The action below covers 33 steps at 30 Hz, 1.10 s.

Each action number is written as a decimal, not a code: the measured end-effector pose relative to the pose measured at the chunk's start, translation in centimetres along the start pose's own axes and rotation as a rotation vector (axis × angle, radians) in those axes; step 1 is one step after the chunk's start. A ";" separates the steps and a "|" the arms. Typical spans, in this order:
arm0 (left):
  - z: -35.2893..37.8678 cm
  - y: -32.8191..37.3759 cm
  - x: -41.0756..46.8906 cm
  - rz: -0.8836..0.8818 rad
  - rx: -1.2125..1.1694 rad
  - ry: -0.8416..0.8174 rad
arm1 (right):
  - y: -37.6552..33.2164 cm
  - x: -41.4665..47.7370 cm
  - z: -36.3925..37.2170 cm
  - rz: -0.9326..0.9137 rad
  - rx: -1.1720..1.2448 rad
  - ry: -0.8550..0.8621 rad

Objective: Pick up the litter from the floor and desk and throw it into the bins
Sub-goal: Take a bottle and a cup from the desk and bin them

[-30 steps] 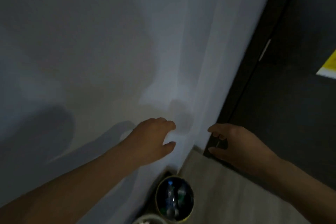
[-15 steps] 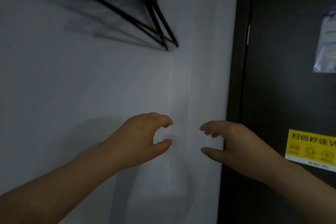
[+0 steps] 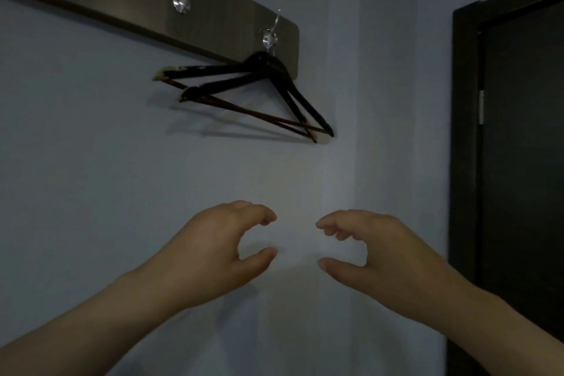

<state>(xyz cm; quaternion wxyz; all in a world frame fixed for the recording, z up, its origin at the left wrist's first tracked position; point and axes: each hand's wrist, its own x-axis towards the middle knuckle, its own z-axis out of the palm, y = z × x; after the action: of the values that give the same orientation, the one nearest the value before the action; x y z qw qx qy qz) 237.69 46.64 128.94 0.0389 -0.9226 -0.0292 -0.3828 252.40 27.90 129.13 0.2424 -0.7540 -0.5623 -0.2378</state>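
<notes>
Both my hands are raised in front of a pale wall. My left hand [image 3: 219, 247] hangs with fingers loosely curled and holds nothing. My right hand [image 3: 375, 250] mirrors it a short gap to the right, fingers loosely curled and empty. No litter and no bin is in view.
A dark wooden hook rail [image 3: 146, 6] with metal hooks runs across the wall at upper left. Dark clothes hangers [image 3: 262, 91] hang from its right hook. A dark door [image 3: 525, 162] in a black frame stands at the right, past the wall corner.
The view has swung upward from the floor and a bin to the wall, rail and hangers. Both hands have stayed raised, loosely curled and empty.
</notes>
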 end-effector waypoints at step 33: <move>-48.5 25.4 -44.3 -1.086 1.152 -0.062 | -56.2 -11.3 -5.0 -1.140 0.953 -0.075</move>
<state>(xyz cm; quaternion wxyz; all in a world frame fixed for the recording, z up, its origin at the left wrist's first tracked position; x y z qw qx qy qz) 174.43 15.69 130.42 0.3174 -0.6240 -0.6700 -0.2471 194.98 30.54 131.33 0.3631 -0.1658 -0.9164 -0.0312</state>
